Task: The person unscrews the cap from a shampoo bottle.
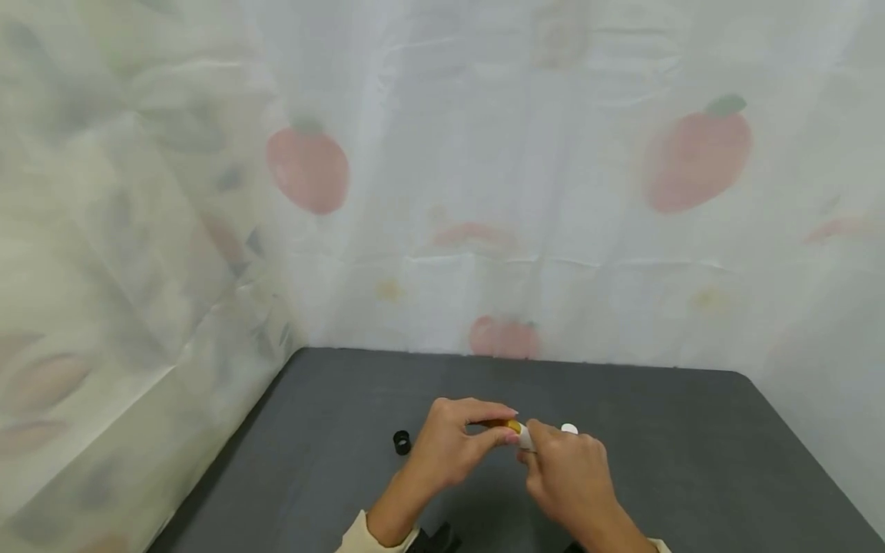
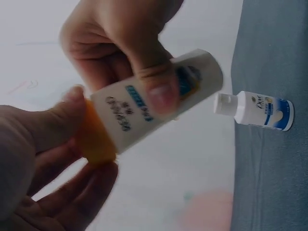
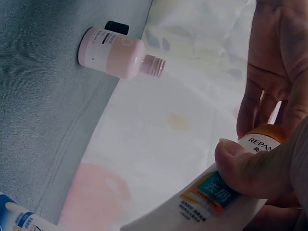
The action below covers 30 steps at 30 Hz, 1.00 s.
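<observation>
In front of the body, over the table, my right hand (image 1: 574,472) grips a white shampoo bottle (image 2: 207,72) with a blue and orange label. The thumb lies across the label. At the bottle's other end, my left hand (image 1: 445,445) pinches the orange cap (image 2: 94,139) between thumb and fingers. The cap sits against the white body, and the bottle is held tilted. A pink bottle (image 3: 115,53) with a bare threaded neck stands on the table in the right wrist view; in the head view the left hand hides it.
A black cap (image 1: 402,442) lies on the dark grey table (image 1: 346,392), left of the hands. Beyond the right hand stands a white and blue Dove bottle (image 2: 264,110) with its white cap on. Fruit-printed curtains (image 1: 518,153) hang behind and beside the table.
</observation>
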Each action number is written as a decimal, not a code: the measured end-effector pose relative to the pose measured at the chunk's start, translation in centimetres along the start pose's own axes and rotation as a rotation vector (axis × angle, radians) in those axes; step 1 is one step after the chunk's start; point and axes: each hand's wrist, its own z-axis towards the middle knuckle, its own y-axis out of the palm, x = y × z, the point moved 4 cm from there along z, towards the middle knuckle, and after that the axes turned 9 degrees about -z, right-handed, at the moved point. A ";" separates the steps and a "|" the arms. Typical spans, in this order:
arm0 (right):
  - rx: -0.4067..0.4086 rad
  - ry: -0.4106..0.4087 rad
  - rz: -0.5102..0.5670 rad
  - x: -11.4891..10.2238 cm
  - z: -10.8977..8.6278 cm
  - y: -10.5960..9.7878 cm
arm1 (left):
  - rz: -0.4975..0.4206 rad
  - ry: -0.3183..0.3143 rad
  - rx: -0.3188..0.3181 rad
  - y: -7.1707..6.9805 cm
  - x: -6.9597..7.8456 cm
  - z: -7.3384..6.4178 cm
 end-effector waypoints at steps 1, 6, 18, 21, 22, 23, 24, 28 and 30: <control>-0.004 0.008 0.004 0.1 0.0 0.0 | 0.008 -0.011 -0.021 0.0 0.1 0.0; -0.019 0.030 0.023 0.2 -0.2 0.0 | 0.025 -0.042 -0.128 -0.3 0.6 0.2; 0.011 0.006 -0.003 -0.1 -0.6 -0.2 | -0.045 -0.085 -0.179 -0.2 0.4 0.5; 0.031 -0.005 -0.008 -0.1 -0.6 -0.3 | -0.058 -0.100 -0.189 -0.2 0.4 0.6; 0.035 -0.009 -0.009 -0.1 -0.5 -0.3 | -0.050 -0.104 -0.193 -0.2 0.5 0.7; 0.036 -0.010 -0.006 -0.1 -0.5 -0.3 | -0.039 -0.107 -0.200 -0.2 0.6 0.7; 0.035 -0.011 -0.007 -0.1 -0.5 -0.3 | -0.026 -0.110 -0.214 -0.2 0.6 0.7; -0.022 0.012 0.025 0.1 -0.5 -0.2 | 0.016 -0.121 -0.351 -0.6 0.7 0.7; -0.061 0.038 0.046 0.3 -0.6 -0.2 | 0.034 -0.125 -0.431 -0.7 0.7 0.8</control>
